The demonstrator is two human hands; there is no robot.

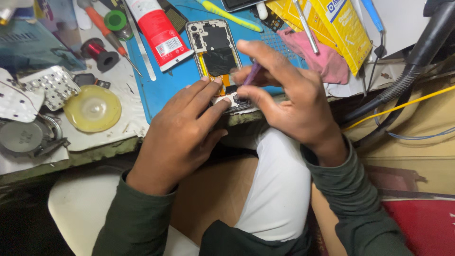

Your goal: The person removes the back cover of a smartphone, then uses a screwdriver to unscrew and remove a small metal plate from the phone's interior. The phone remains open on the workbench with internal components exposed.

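Where the blue rubber work mat (161, 90) meets the near edge of the worn white-topped bench (95, 137), an opened smartphone with its back cover off (215, 52) lies lengthwise, its lower end right at the bench lip. The left hand (182, 135) rests there with fingers together and extended, fingertips pressing the phone's bottom end. The right hand (289, 102) arches over the same end, thumb and fingers pinched shut on a thin purple tool (252, 73) angled down toward the phone. Little free room remains around them: a red and white tube (159, 33) lies just left of the phone, a pink cloth (317, 57) and a yellow packet (339, 26) crowd the right, and a round yellowish dish (92, 108) sits further left. Black and yellow cables (398, 102) hang off the right side, below the bench.
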